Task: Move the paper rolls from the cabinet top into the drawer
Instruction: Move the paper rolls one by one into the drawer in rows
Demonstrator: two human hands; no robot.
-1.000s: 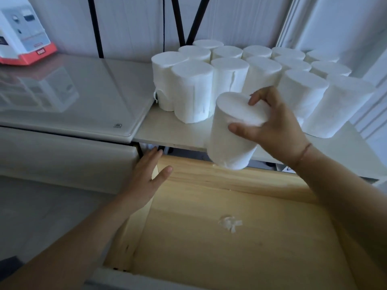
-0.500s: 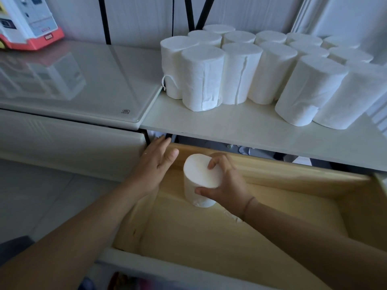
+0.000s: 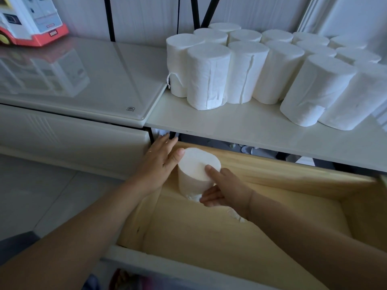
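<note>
Our right hand (image 3: 225,190) grasps one paper roll (image 3: 196,171) upright in the drawer's (image 3: 272,172) back left corner; our left hand (image 3: 160,162) lies released, flat on the drawer's side wall, thumb touching the roll. Its base seems to sit on a loose paper scrap, so it may tip once let go. The other rolls (image 3: 261,68) crowd the cabinet surface (image 3: 230,124); a careless reach could topple one

A red-and-white toy vehicle (image 3: 31,21) stands on a glossy white appliance lid (image 3: 83,80), with black rods (image 3: 109,17) behind.
</note>
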